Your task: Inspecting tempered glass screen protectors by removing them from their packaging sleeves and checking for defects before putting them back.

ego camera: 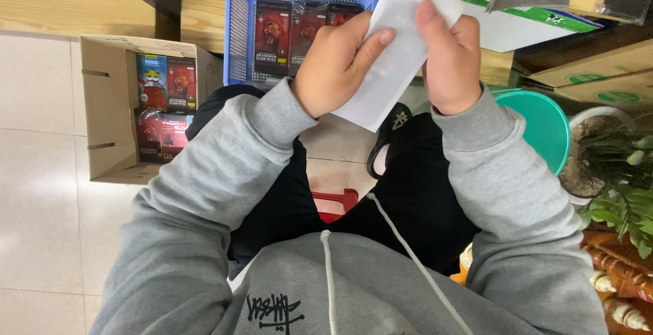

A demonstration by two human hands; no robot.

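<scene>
Item under handling: a white envelope (pixel 401 42), flat, oblong and plain, with no marking visible on the face toward the camera. It is held tilted, its upper end rising toward the top of the view and its lower corner pointing down between the wrists. The surface looks smooth and uncreased; a faint grey shadow shows through near the middle.

Left hand (pixel 337 63): grip closed on the envelope's left edge, thumb laid across the front face, fingers behind.

Right hand (pixel 450 56): grip closed on the right edge, thumb pressed on the front face near the upper part.

Location: the envelope is held in the air above the person's lap, in front of a blue plastic basket (pixel 238 36) holding dark red packets. A cardboard box (pixel 102 110) with similar packets stands on the floor to the left. A green stool (pixel 544 124) and a potted plant (pixel 619 172) are at the right. Both sleeves are grey.
</scene>
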